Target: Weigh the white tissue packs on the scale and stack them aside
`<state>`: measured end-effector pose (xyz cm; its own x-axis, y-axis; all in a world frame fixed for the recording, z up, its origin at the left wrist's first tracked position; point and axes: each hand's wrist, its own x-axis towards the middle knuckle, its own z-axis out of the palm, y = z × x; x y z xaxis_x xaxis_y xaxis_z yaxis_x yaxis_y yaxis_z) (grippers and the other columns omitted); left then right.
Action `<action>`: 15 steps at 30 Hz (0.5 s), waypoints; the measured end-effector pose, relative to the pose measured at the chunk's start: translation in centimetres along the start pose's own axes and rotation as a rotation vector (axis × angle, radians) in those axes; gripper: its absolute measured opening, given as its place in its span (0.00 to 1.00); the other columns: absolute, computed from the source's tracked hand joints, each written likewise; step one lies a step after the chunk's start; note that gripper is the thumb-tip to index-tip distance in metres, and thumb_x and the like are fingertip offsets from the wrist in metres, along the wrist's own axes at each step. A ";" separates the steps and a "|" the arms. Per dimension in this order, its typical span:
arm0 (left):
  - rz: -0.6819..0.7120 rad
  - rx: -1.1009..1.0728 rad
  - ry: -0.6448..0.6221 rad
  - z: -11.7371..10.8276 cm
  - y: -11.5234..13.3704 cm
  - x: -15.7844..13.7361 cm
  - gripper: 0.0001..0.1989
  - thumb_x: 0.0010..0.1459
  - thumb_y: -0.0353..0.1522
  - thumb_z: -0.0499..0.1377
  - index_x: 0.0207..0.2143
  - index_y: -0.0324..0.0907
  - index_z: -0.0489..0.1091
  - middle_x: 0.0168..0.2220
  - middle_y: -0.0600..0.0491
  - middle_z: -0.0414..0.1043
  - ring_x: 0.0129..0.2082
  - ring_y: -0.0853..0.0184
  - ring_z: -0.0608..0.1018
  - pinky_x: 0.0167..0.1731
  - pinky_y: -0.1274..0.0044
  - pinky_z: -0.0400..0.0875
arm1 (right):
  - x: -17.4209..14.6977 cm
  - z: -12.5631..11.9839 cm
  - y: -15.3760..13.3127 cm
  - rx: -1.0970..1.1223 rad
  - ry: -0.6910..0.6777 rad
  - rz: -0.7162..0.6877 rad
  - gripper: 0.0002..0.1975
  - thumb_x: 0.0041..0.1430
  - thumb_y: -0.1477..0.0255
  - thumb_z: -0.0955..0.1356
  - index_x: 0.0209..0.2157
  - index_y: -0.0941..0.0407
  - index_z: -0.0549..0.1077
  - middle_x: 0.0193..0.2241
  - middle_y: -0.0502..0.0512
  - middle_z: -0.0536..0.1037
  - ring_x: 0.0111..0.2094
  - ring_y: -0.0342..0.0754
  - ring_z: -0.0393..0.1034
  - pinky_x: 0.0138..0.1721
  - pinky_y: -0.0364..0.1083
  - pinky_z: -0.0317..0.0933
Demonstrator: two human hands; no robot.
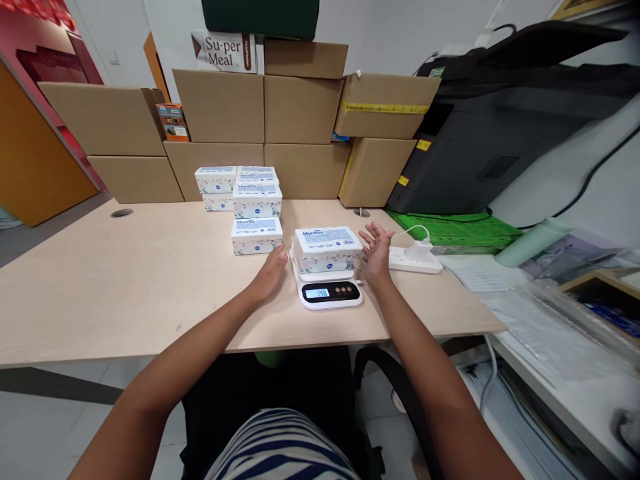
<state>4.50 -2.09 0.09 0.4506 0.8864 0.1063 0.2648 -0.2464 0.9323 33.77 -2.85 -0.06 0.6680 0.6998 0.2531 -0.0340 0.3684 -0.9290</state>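
With left hand (271, 275) extended flat and right hand (377, 253) spread, gripping nothing, beside blue-and-white rectangular wrapped pack (327, 250) on white plastic digital scale (330, 293), avoid brushing pack: possible skewed reading or slip.

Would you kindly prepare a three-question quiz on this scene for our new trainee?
1. True or false: the display on the scale is blank.
2. What rests on the scale? A) a cardboard box B) a white Manhua pack C) a small orange box
3. Which of the person's hands is nearer the power strip?

Key: 1. False; it is lit. 2. B. 3. The right hand.
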 end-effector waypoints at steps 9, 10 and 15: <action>0.014 0.011 -0.017 0.1 0.4 -0.2 0.40 0.76 0.57 0.42 0.80 0.46 0.48 0.82 0.42 0.48 0.81 0.48 0.57 0.76 0.53 0.59 | 0.1 -0.1 0.2 -0.064 -0.001 0.004 0.52 0.60 0.27 0.47 0.65 0.48 0.70 0.71 0.64 0.68 0.67 0.59 0.69 0.63 0.60 0.62; 0.024 0.015 -0.017 0.0 0.6 -0.4 0.40 0.77 0.56 0.42 0.81 0.46 0.47 0.83 0.43 0.45 0.81 0.48 0.57 0.77 0.54 0.60 | 0.1 -0.2 0.2 -0.076 -0.003 0.006 0.53 0.60 0.28 0.46 0.66 0.48 0.69 0.72 0.65 0.67 0.68 0.60 0.68 0.64 0.61 0.62; 0.116 0.072 -0.004 0.5 1.4 -0.8 0.41 0.78 0.54 0.43 0.81 0.45 0.36 0.84 0.46 0.30 0.83 0.44 0.48 0.81 0.54 0.48 | -0.1 -0.6 0.0 -0.135 -0.098 0.006 0.53 0.63 0.30 0.43 0.74 0.47 0.62 0.77 0.64 0.60 0.76 0.59 0.58 0.70 0.66 0.57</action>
<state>4.97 -3.31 1.09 0.4853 0.8486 0.2107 0.2710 -0.3751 0.8865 34.14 -3.31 -0.27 0.5918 0.7608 0.2664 0.0670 0.2829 -0.9568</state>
